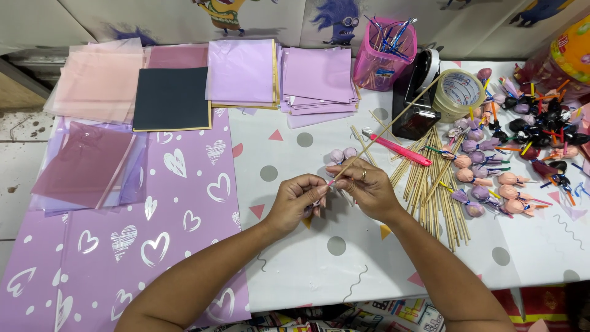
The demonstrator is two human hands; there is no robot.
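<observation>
My left hand (296, 200) and my right hand (367, 187) meet over the middle of the table. Together they pinch the near end of a long thin wooden stick (393, 123) that slants up and away to the right. A small wrapped sweet sits at the fingertips of my left hand, mostly hidden. Two small lilac-wrapped sweets (342, 154) lie just beyond my fingers. A ring shows on my right hand.
A pile of wooden sticks (436, 184) and a pink cutter (399, 149) lie to the right, with many wrapped sweets (491, 178) beyond. A tape dispenser (421, 92), pink cup (384, 52) and stacked paper sheets (243, 71) stand behind. Purple heart-print paper (147, 233) covers the left.
</observation>
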